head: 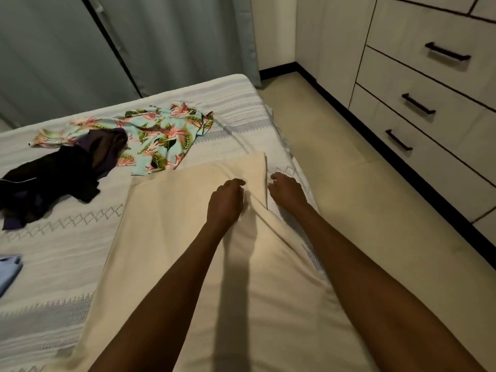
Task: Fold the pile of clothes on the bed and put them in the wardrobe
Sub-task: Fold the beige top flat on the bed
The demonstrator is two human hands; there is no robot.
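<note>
A large cream cloth (171,237) lies spread over the near right part of the bed (61,253). My left hand (226,201) rests on it near its far right corner, fingers curled onto the fabric. My right hand (285,190) sits just beyond the cloth's right edge, fingers curled at that edge; whether it pinches the fabric is unclear. Farther back lie a floral garment (161,135) and a crumpled dark garment (59,173), partly overlapping. A light blue garment (9,272) pokes in at the left edge.
The wardrobe unit with drawers and black handles (418,103) stands along the right wall. Pale floor (349,170) separates it from the bed. Grey-green curtains (134,44) hang behind the bed.
</note>
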